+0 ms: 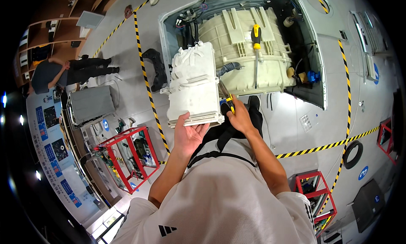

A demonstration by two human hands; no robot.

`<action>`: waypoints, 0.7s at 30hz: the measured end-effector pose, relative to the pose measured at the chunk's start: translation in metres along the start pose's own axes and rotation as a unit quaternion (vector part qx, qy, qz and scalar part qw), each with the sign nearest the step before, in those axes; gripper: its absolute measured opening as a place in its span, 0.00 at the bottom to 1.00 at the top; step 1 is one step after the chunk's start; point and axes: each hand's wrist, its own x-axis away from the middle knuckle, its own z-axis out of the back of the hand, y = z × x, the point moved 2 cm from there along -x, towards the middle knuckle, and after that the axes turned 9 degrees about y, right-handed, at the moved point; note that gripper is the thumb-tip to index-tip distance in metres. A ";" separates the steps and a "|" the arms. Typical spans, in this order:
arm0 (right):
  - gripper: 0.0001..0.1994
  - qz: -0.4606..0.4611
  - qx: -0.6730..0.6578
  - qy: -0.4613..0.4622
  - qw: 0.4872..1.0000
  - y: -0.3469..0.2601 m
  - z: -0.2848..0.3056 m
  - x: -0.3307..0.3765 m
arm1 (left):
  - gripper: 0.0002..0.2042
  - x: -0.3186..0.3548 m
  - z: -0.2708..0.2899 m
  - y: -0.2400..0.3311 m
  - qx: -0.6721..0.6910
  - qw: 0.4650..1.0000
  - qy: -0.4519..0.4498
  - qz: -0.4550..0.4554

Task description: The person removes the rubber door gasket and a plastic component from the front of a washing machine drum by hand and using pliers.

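Grey workshop floor, marked off by black-and-yellow hazard tape, is seen from above. Nearest, the left hand is spread open beneath the near edge of a white plastic detergent-drawer housing, its grip a flat palm with the thumb up the side, apparently so that the part is propped from below. Just beside it, the right hand is closed around the yellow-and-black handles of a pair of pliers, whose nose is held at the housing's right edge, near a grey corrugated hose. Beyond, an opened washing machine is laid bare, its cream tub exposed, and a yellow-handled screwdriver is rested on the tub within reach. Open floor is left on both sides; red tool racks stand lower left. Far left, another person is bent over by wooden shelving.
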 end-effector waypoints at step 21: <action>0.26 -0.124 -0.036 0.049 0.990 0.015 0.081 0.036 | 0.20 -0.003 0.010 -0.003 -0.010 0.998 -0.056 0.018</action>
